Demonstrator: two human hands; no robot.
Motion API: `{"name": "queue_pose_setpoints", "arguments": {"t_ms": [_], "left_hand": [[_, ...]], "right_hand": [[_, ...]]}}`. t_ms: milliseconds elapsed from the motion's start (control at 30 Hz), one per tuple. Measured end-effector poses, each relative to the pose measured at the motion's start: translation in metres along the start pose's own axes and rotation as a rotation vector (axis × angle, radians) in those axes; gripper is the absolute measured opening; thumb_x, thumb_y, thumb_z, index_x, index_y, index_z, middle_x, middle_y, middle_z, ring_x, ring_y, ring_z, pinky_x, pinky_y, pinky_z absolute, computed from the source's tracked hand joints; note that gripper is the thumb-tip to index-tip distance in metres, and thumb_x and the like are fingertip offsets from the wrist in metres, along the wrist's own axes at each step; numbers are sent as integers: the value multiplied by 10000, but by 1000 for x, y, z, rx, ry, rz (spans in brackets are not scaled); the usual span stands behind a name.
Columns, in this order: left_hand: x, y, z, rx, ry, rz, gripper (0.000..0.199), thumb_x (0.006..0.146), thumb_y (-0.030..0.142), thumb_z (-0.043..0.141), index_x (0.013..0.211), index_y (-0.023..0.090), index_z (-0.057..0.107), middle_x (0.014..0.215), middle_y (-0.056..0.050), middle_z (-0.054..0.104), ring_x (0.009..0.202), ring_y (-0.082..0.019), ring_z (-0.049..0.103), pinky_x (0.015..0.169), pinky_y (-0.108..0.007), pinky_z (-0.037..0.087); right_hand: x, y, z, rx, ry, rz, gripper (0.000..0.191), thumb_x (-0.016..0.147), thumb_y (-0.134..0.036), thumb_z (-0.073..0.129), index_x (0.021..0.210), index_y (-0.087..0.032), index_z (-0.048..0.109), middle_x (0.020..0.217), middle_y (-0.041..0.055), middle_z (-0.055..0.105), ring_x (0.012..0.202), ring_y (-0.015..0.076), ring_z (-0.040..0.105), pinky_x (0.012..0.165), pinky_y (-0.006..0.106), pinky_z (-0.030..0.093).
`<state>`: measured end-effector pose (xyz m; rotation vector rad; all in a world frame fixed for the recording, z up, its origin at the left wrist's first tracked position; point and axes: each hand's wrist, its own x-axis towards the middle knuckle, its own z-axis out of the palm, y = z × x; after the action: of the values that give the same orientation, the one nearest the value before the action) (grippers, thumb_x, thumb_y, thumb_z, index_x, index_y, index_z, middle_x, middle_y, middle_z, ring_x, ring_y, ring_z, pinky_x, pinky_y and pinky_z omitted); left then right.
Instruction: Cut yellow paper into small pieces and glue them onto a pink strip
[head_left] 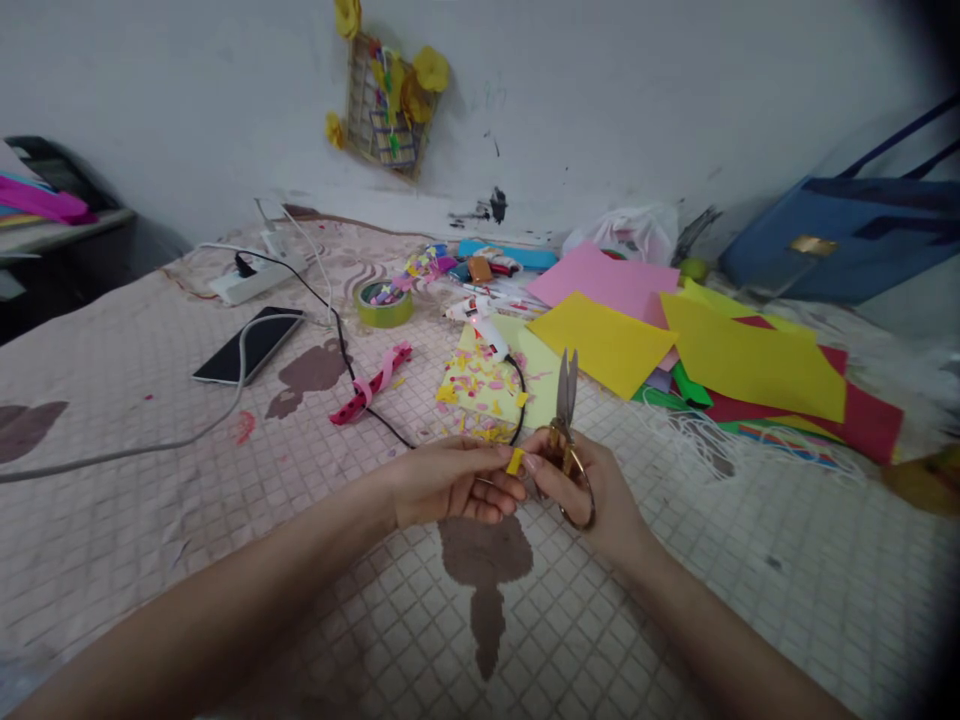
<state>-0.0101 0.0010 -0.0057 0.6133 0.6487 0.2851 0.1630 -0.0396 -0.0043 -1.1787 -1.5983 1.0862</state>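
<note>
Between finger and thumb, my left hand (461, 480) pinches a small yellow paper piece (515, 461). My right hand (600, 490) has a pair of scissors (568, 405) looped over its fingers, blades pointing up and away and slightly parted. Its thumb and fingertip also touch the right side of the yellow piece. Just beyond the hands, a pale yellow sheet (540, 350) carries several pink and yellow paper scraps (480, 385). A white glue gun (487, 335) with a small red light lies on the far part of that sheet.
Coloured sheets (600, 340) and white string (697, 445) lie to the right, near a blue bag (855, 235). At left are a phone (251, 345), a power strip (259, 280) and trailing cables (225, 425). A tape roll (384, 305) and a pink strip (371, 385) lie centre-left.
</note>
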Motion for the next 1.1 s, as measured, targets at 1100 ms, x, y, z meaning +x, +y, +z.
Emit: {"name": "queue_pose_setpoints", "arguments": {"t_ms": [1100], "left_hand": [[-5,21,-15,305,220,500,177,732,235,670,760,103,555,810,-62,691,757,-128,655,767,-288,494]], "right_hand": [[-10,3,6,46,-184,264,404,866,-528,401,705,-175,512,511,-58,373,466,94,353,454,230,265]]}}
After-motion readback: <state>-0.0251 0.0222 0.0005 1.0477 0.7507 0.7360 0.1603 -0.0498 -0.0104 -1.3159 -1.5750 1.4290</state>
